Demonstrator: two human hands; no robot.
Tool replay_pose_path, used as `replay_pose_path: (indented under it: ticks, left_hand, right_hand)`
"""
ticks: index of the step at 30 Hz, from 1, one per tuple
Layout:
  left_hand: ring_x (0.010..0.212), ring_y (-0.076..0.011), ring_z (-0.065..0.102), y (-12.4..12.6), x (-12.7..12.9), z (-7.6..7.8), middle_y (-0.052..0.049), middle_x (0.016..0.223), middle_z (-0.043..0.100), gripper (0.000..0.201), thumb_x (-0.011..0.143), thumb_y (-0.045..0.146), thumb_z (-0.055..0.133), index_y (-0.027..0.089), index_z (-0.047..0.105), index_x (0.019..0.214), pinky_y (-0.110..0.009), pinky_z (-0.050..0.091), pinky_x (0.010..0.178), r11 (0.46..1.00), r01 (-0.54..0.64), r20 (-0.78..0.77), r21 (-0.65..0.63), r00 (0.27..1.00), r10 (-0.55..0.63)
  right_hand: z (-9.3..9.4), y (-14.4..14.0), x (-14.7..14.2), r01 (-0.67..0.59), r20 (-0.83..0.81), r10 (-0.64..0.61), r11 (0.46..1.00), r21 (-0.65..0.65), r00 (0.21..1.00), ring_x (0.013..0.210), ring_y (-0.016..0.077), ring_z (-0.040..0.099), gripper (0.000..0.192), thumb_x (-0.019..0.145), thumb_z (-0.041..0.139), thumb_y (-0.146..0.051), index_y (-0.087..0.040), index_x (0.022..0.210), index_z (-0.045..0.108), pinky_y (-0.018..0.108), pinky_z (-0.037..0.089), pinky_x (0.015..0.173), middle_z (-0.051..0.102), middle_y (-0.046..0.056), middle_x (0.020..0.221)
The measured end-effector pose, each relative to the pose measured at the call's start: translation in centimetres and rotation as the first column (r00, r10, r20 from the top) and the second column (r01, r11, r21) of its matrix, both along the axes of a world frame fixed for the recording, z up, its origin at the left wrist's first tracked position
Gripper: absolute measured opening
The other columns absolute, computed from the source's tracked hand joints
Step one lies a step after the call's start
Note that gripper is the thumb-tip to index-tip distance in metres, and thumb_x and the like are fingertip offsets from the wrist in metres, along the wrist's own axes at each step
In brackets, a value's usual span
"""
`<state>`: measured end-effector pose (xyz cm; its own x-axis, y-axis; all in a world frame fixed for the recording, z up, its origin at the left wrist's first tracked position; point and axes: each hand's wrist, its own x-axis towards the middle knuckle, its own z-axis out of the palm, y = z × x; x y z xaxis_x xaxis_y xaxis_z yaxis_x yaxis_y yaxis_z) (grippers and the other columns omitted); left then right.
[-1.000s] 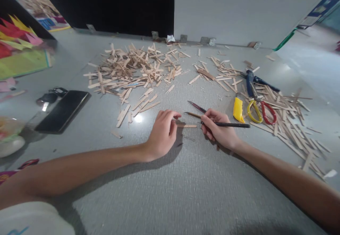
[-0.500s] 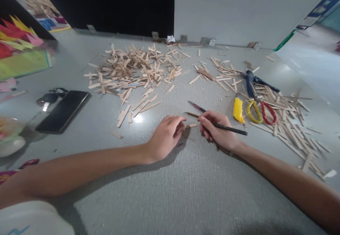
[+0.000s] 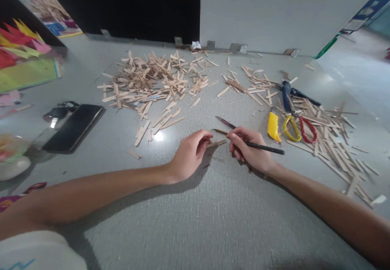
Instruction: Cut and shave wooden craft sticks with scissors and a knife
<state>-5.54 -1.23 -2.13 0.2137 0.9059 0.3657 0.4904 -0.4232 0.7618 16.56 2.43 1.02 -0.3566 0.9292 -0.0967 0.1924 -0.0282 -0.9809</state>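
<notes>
Hands pinch wooden stick [image 3: 217, 143] and pencil [image 3: 262, 146].

Craft table: wooden sticks [image 3: 152, 79], scissors [image 3: 294, 117]

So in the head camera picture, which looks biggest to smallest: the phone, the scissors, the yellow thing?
1. phone
2. scissors
3. yellow thing

The phone and scissors look close in length; the phone is much wider.

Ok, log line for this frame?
left hand: pinches wooden stick | right hand: holds thin brush | scissors: untouched
</notes>
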Motion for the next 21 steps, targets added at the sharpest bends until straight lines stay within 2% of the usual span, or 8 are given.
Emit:
replay_pose_path:
  ticks: [5, 8, 11, 13, 15, 17, 19, 21]
  left_hand:
    - [0.088, -0.0187, 0.078, 0.0, 0.2, 0.8, -0.004, 0.097, 0.079, 0.014, 0.101, 0.014, 0.055, 0.022, 0.065, 0.106, -0.03, 0.065, 0.078, 0.997, -0.031, 0.085, -0.066, 0.996, 0.036]
    - [0.069, -0.0157, 0.077, -0.5, 0.3, 1.5, -0.002, 0.086, 0.076, 0.012, 0.106, 0.025, 0.052, 0.022, 0.063, 0.111, -0.024, 0.062, 0.06, 0.981, 0.083, 0.173, -0.174, 0.984, -0.053]
    - [0.054, -0.0133, 0.072, -1.0, 0.3, 2.0, 0.001, 0.076, 0.073, 0.02, 0.111, 0.035, 0.046, 0.022, 0.06, 0.116, -0.02, 0.052, 0.045, 0.944, 0.207, 0.227, -0.256, 0.962, -0.15]
    - [0.055, -0.0132, 0.07, -1.1, 0.2, 1.9, 0.001, 0.077, 0.074, 0.019, 0.109, 0.031, 0.045, 0.021, 0.06, 0.117, -0.022, 0.054, 0.05, 0.969, 0.159, 0.154, -0.189, 0.979, -0.13]
    - [0.062, -0.015, 0.071, -1.0, 0.2, 1.6, -0.001, 0.08, 0.075, 0.02, 0.105, 0.023, 0.047, 0.02, 0.061, 0.119, -0.026, 0.058, 0.062, 0.997, 0.05, 0.021, -0.063, 0.999, -0.049]
    - [0.072, -0.0189, 0.073, -1.1, 0.2, 1.2, -0.002, 0.08, 0.076, 0.024, 0.101, 0.02, 0.049, 0.02, 0.063, 0.121, -0.033, 0.062, 0.075, 0.998, -0.013, -0.098, 0.061, 0.995, 0.019]
    - [0.08, -0.0218, 0.075, -1.1, 0.2, 1.1, -0.002, 0.079, 0.077, 0.026, 0.101, 0.021, 0.05, 0.02, 0.065, 0.123, -0.038, 0.062, 0.085, 0.989, 0.07, -0.152, 0.127, 0.987, -0.05]
    - [0.086, -0.0218, 0.077, -1.2, 0.1, 1.1, -0.003, 0.088, 0.082, 0.032, 0.102, 0.021, 0.05, 0.022, 0.064, 0.131, -0.04, 0.061, 0.092, 0.951, 0.279, -0.149, 0.136, 0.954, -0.259]
  right_hand:
    - [-0.3, -0.1, 0.1, 0.014, 0.001, -0.014, 1.0, 0.023, 1.0, 0.039, 0.0069, 0.048, 0.048, 0.093, 0.071, -0.066, -0.019, 0.091, 0.071, 0.019, 0.034, 0.034, 0.065, -0.002, 0.061]
    - [-0.5, -0.1, 0.2, 0.036, 0.011, -0.036, 0.998, 0.051, 0.999, 0.046, 0.0077, 0.054, 0.045, 0.093, 0.072, -0.063, -0.018, 0.091, 0.074, 0.02, 0.041, 0.039, 0.069, 0.001, 0.07]
    - [-0.8, -0.1, 0.3, 0.032, 0.034, -0.033, 0.999, 0.038, 0.999, 0.051, 0.009, 0.057, 0.04, 0.094, 0.073, -0.058, -0.018, 0.096, 0.076, 0.019, 0.041, 0.04, 0.071, 0.003, 0.074]
    - [-0.9, -0.1, 0.3, 0.032, 0.037, -0.034, 0.998, 0.045, 0.999, 0.051, 0.0092, 0.058, 0.037, 0.095, 0.073, -0.055, -0.018, 0.099, 0.076, 0.019, 0.04, 0.041, 0.072, 0.003, 0.075]
    - [-0.9, -0.1, 0.3, 0.041, 0.027, -0.042, 0.998, 0.057, 0.999, 0.051, 0.0089, 0.059, 0.035, 0.095, 0.073, -0.053, -0.018, 0.1, 0.076, 0.02, 0.041, 0.041, 0.074, 0.004, 0.079]
    - [-0.9, -0.1, 0.3, 0.05, 0.024, -0.051, 0.997, 0.052, 0.998, 0.051, 0.0086, 0.058, 0.034, 0.095, 0.073, -0.052, -0.018, 0.1, 0.076, 0.02, 0.042, 0.041, 0.075, 0.004, 0.08]
    - [-0.7, -0.2, 0.2, 0.061, 0.023, -0.062, 0.997, 0.042, 0.998, 0.049, 0.0084, 0.057, 0.034, 0.095, 0.073, -0.052, -0.019, 0.099, 0.075, 0.02, 0.042, 0.041, 0.074, 0.003, 0.079]
    - [-0.5, -0.2, 0.1, 0.075, 0.019, -0.076, 0.996, 0.038, 0.997, 0.048, 0.0079, 0.056, 0.035, 0.094, 0.074, -0.053, -0.018, 0.097, 0.074, 0.02, 0.042, 0.04, 0.074, 0.003, 0.078]
